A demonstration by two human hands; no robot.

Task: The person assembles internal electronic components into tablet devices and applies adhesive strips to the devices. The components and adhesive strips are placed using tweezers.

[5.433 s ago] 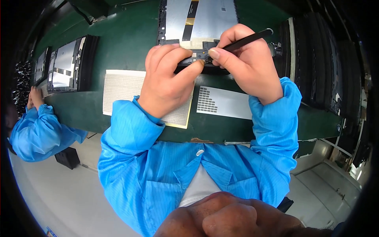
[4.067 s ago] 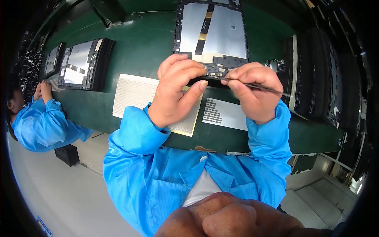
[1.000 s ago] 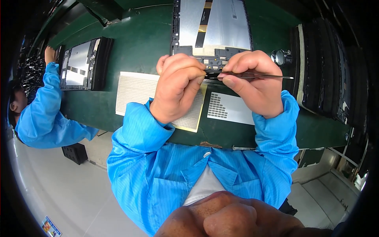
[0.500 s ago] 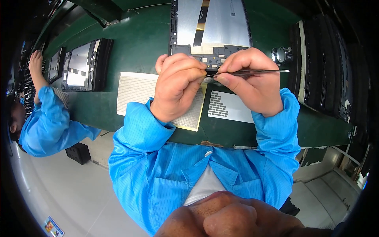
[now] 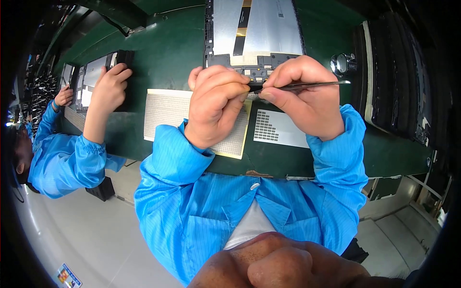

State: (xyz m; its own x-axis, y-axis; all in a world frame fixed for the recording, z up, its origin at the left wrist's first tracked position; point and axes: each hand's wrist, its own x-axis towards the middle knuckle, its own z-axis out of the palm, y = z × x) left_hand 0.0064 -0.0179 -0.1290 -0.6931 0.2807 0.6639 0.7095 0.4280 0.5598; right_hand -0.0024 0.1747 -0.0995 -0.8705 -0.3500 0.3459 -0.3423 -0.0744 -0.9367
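Note:
A silvery flat panel (image 5: 269, 33) with a dark frame lies on the green table ahead of me, a black and gold ribbon strip (image 5: 244, 21) along its back. At its near edge my left hand (image 5: 215, 105) is closed, thumb and fingertips pinched together; what is between them is hidden. My right hand (image 5: 307, 101) grips slim dark tweezers (image 5: 326, 84), their tip pointing at the left fingertips and their back end sticking out to the right. Below my left hand lies a sheet of tiny pale squares (image 5: 165, 115). A white sheet with small dark stickers (image 5: 290, 133) is under my right wrist.
A stack of dark panels (image 5: 398, 81) stands at the right, with a round shiny metal object (image 5: 342, 64) beside it. At the left, a co-worker's hand (image 5: 109, 89) rests at another stack of panels (image 5: 126, 56). The table's near edge (image 5: 269, 172) runs close to my body.
The co-worker's raised hand has come across to the panel stack at the left, and their other hand now shows. My hands hold nearly the same pose; the tweezers' back end tilts up slightly.

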